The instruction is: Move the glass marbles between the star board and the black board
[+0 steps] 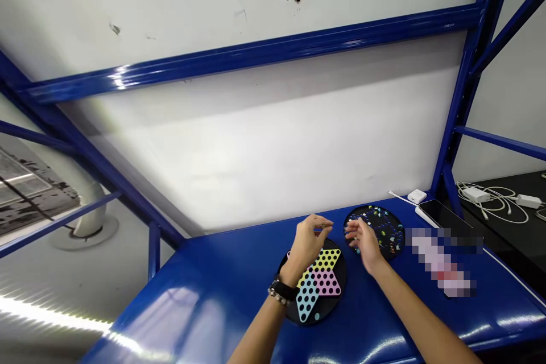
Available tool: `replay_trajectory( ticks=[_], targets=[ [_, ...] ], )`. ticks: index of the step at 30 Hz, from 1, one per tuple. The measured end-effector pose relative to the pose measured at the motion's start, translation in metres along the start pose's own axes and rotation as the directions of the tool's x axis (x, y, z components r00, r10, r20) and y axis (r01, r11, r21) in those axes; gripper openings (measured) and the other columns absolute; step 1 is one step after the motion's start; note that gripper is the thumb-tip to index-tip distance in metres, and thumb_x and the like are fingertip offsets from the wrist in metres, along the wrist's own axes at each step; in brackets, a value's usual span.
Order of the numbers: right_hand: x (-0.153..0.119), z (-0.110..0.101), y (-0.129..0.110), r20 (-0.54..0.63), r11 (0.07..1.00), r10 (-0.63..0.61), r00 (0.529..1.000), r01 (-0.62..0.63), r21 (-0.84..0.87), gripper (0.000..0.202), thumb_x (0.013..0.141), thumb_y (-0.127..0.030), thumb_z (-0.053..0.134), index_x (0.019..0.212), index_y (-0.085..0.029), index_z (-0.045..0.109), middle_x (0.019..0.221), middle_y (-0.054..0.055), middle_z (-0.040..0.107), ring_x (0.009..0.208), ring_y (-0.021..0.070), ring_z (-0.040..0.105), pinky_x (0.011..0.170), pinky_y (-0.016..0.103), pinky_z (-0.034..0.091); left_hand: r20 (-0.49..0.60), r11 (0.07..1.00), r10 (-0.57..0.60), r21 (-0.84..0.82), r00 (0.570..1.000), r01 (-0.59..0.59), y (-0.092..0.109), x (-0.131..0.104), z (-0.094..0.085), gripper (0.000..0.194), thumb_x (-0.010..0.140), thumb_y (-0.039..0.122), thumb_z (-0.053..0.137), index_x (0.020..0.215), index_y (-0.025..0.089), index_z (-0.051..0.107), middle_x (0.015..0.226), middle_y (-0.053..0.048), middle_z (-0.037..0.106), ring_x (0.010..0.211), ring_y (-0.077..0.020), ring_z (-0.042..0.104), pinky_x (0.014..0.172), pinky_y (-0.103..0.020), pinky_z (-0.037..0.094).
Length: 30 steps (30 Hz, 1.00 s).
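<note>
On the black tray (398, 222) at right, marbles (383, 233) likely light, slick; pinch mid-sides. Left hand (309, 238): fingers curled, can't tell if gripping; right hand (365, 243): fingers loosely open.

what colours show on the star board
The star board shows yellow, pink and light blue sections with black dots, clearest in the head view.

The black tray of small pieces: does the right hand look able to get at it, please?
Probably yes: the right hand is at the left side of the black tray, with nothing visible in the way.
</note>
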State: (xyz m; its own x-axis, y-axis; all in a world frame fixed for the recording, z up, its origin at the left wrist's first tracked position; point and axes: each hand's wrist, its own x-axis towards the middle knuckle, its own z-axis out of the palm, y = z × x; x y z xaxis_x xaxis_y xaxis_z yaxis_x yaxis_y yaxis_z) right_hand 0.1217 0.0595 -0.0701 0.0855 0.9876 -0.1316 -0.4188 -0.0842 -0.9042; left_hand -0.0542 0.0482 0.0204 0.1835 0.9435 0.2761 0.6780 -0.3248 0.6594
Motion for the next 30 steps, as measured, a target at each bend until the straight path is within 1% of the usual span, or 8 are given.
replay_trajectory(
  ticks=[2,5,8,12,14,16,24,30],
  targets=[
    [-0.008,0.019,0.007,0.168,0.895,0.262,0.95,-0.304,0.327,0.04,0.091,-0.057,0.054,0.086,-0.018,0.066,0.08,0.007,0.068,0.068,0.0186,0.063,0.056,0.028,0.047,0.043,0.997,0.075,-0.018,0.996,-0.075,0.019,-0.005,0.011,0.022,0.088,0.019,0.059,0.1,0.024,0.077,0.104,-0.003,0.076,0.091,-0.0155,0.071,0.081,-0.026,0.058],
    [-0.013,0.029,0.012,0.228,0.704,0.399,0.888,-0.456,0.545,0.025,0.094,-0.038,0.054,0.081,-0.018,0.063,0.07,0.005,0.067,0.057,0.0141,0.06,0.05,0.023,0.047,0.165,0.987,0.141,0.05,0.976,-0.151,0.032,-0.012,0.02,0.026,0.086,0.016,0.059,0.104,0.026,0.076,0.103,-0.002,0.075,0.089,-0.016,0.07,0.083,-0.028,0.056],
    [-0.012,0.022,0.008,0.163,0.644,0.475,0.865,-0.467,0.605,0.021,0.093,-0.022,0.051,0.075,-0.017,0.06,0.059,0.001,0.061,0.044,0.0096,0.051,0.039,0.018,0.036,0.106,0.987,0.129,0.087,0.986,-0.138,0.018,-0.015,0.011,0.023,0.091,0.024,0.056,0.106,0.026,0.074,0.11,-0.002,0.074,0.098,-0.0177,0.069,0.089,-0.03,0.055],
    [-0.007,0.007,-0.001,0.113,0.647,0.482,0.869,-0.439,0.623,0.021,0.092,-0.019,0.049,0.074,-0.017,0.059,0.059,0.002,0.061,0.044,0.0088,0.05,0.036,0.017,0.031,-0.034,0.962,-0.101,0.251,0.994,0.107,-0.031,-0.012,-0.016,0.031,0.099,0.034,0.043,0.112,0.025,0.071,0.115,-0.004,0.074,0.104,-0.02,0.069,0.088,-0.031,0.054],
    [-0.006,0.004,-0.004,0.088,0.651,0.474,0.876,-0.416,0.635,0.023,0.093,-0.021,0.048,0.074,-0.016,0.06,0.06,0.003,0.062,0.045,0.009,0.051,0.037,0.017,0.032,0.05,0.903,-0.235,0.38,0.971,0.199,-0.054,-0.012,-0.026,0.032,0.097,0.029,0.043,0.112,0.025,0.071,0.114,-0.004,0.075,0.103,-0.0201,0.07,0.085,-0.029,0.054],
    [-0.006,0.003,-0.005,0.068,0.659,0.47,0.88,-0.4,0.637,0.024,0.093,-0.023,0.049,0.074,-0.016,0.061,0.06,0.004,0.063,0.046,0.0094,0.053,0.038,0.017,0.033,0.146,0.846,-0.307,0.494,0.94,0.199,-0.069,-0.015,-0.03,0.03,0.094,0.026,0.047,0.111,0.026,0.072,0.113,-0.002,0.076,0.103,-0.0198,0.07,0.081,-0.026,0.053],
    [-0.007,0.004,-0.003,0.043,0.71,0.451,0.891,-0.388,0.587,0.028,0.094,-0.03,0.051,0.074,-0.014,0.063,0.061,0.004,0.063,0.047,0.0094,0.053,0.041,0.019,0.035,0.211,0.774,-0.33,0.619,0.92,0.135,-0.069,-0.01,-0.012,0.028,0.093,0.027,0.052,0.111,0.026,0.074,0.108,-0.006,0.077,0.101,-0.0233,0.071,0.079,-0.029,0.052],
    [-0.004,0.0,0.0,0.072,0.727,0.429,0.9,-0.391,0.565,0.024,0.091,-0.034,0.057,0.074,-0.017,0.062,0.062,0.003,0.063,0.048,0.0096,0.053,0.042,0.019,0.035,0.223,0.722,-0.362,0.681,0.905,0.121,-0.07,-0.003,-0.014,0.027,0.092,0.02,0.054,0.108,0.025,0.076,0.116,-0.009,0.074,0.107,-0.024,0.07,0.085,-0.029,0.052]
  ],
)
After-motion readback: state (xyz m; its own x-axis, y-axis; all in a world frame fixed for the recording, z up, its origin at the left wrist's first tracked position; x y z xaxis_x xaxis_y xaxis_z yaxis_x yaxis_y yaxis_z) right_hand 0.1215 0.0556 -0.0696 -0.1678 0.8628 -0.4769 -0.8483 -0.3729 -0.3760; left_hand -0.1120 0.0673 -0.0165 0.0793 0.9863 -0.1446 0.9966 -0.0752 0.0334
